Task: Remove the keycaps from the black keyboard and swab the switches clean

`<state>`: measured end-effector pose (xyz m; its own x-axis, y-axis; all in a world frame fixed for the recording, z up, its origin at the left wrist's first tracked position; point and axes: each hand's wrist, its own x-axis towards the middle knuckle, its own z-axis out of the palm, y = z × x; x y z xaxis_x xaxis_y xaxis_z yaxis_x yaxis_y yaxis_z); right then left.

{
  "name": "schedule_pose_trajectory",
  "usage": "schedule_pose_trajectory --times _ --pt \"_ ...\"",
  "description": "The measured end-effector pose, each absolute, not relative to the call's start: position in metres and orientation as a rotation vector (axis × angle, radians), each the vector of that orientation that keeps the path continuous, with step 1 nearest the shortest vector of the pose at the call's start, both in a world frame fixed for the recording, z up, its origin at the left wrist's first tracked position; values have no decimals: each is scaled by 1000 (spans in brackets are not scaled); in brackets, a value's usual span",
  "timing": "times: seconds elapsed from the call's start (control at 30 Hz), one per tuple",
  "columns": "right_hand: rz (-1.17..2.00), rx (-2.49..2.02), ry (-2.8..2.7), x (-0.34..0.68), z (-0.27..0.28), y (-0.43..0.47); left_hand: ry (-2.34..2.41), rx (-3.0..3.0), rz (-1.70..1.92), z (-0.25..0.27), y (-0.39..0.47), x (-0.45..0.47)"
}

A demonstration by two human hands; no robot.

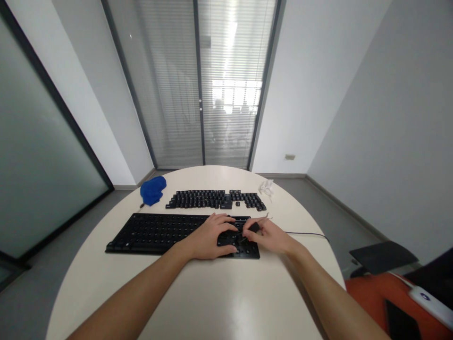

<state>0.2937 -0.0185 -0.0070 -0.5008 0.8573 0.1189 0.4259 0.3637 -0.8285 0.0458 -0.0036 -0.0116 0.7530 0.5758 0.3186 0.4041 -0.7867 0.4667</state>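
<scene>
A black keyboard base, stripped of its keycaps, lies across the table with rows of small studs showing. My left hand rests on its right part, fingers stretched and spread. Just right of it, my right hand pinches a small tool with a black handle. Thin wire ends stick out past the knuckles, and the tool's lower end points down at the keyboard's right end. Fingers partly hide the contact there. Loose black keycaps sit behind the base, set out in keyboard order.
A blue cloth lies at the table's back left, and crumpled white tissue at the back right. A dark cable runs to the right edge of the round table. An orange chair holds a white power strip.
</scene>
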Motion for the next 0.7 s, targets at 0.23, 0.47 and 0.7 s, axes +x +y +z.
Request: schedule_pose_trajectory --times 0.23,0.47,0.7 --pt "897 -1076 -2098 288 -5 -18 761 2455 806 -17 3 49" --pt "750 -1041 -2034 284 -5 -18 841 2429 823 -19 3 50" --pt "727 -942 -2041 282 -9 -17 917 2304 887 -20 8 50"
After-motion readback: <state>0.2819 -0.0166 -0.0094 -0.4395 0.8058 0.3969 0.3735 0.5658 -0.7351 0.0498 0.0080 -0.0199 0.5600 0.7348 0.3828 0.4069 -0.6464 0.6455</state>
